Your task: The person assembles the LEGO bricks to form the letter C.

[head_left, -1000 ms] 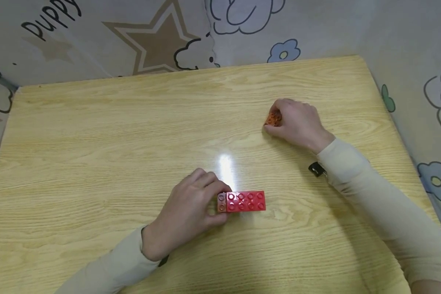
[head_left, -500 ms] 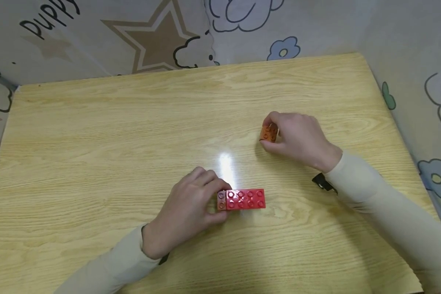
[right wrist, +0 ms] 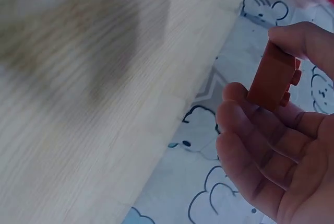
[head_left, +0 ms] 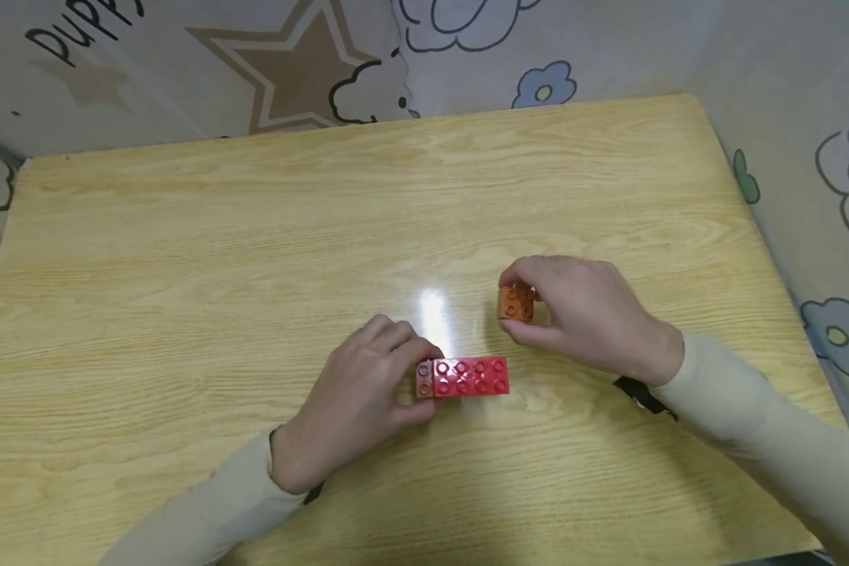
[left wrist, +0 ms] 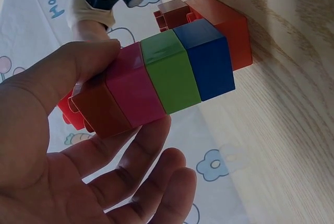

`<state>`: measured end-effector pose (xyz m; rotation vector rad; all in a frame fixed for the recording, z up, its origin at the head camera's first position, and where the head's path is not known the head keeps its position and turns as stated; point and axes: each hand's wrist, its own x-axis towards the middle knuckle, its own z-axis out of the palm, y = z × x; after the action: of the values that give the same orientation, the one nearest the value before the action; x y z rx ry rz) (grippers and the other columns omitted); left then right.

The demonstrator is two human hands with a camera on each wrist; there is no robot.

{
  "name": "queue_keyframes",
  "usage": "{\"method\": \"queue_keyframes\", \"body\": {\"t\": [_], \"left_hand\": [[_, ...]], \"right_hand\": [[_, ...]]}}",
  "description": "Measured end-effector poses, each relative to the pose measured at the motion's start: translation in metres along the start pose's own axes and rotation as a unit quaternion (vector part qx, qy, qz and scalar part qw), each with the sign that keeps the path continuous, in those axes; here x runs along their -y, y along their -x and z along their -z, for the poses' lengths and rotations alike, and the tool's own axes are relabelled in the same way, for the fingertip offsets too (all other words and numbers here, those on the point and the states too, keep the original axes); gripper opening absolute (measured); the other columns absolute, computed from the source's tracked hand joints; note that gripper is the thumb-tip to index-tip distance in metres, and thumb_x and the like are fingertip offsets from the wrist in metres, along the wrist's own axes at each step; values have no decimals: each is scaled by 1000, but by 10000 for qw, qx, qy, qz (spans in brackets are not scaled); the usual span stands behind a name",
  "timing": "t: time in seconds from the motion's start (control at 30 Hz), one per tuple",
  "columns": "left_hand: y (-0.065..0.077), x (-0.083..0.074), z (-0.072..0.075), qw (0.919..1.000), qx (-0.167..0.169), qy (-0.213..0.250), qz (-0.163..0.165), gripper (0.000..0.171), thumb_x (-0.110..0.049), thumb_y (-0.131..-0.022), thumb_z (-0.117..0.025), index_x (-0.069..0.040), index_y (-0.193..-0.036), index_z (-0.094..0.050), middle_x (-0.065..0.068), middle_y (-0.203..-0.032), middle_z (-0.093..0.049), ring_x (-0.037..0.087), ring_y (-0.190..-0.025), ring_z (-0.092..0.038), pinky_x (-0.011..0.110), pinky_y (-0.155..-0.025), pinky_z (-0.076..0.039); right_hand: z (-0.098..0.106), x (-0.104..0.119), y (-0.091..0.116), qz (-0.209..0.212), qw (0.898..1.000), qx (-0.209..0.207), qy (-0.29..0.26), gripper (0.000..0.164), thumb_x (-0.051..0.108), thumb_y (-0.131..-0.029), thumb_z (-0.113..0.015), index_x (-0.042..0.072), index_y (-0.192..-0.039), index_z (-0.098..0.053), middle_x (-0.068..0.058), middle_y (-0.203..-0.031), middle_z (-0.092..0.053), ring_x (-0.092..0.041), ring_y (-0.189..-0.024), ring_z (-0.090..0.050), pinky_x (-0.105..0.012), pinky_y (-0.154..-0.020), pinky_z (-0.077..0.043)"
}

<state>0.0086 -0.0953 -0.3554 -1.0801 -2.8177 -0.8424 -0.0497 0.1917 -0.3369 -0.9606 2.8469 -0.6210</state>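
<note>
My left hand (head_left: 357,401) grips the top of a stack of building bricks between thumb and fingers. In the left wrist view a brownish-orange brick (left wrist: 102,109), a pink brick (left wrist: 135,85), a green brick (left wrist: 172,72) and a blue brick (left wrist: 209,62) run down it toward the table. A red brick (head_left: 471,376), studs up, extends rightward from the top. Low behind the blue brick show an orange-red brick (left wrist: 237,36) and a small brown brick (left wrist: 173,14). My right hand (head_left: 587,314) pinches a square orange brick (head_left: 516,303) with thumb and fingertips, behind and right of the red one.
The wood-grain table (head_left: 219,259) spreads around both hands. Along its back and right edges rise pale walls (head_left: 630,47) printed with cartoon figures, stars and flowers. A light reflection lies on the tabletop just behind the stack.
My right hand has brought the orange brick toward the front of the table, closer to the red brick. My left hand keeps its grip on the stack almost unmoved.
</note>
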Motion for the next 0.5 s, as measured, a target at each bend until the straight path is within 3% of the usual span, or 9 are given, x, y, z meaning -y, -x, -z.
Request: {"method": "queue_keyframes", "body": {"t": [0.5], "left_hand": [[0, 0, 0, 10000, -26, 90, -2, 47, -22, -71, -103, -6, -107, -79, 1, -98, -70, 22, -89, -61, 36, -79, -56]], "right_hand": [[-7, 20, 28, 600, 9974, 102, -388, 39, 22, -85, -89, 11, -117, -72, 8, -91, -70, -4, -69, -51, -35, -60, -53]]}}
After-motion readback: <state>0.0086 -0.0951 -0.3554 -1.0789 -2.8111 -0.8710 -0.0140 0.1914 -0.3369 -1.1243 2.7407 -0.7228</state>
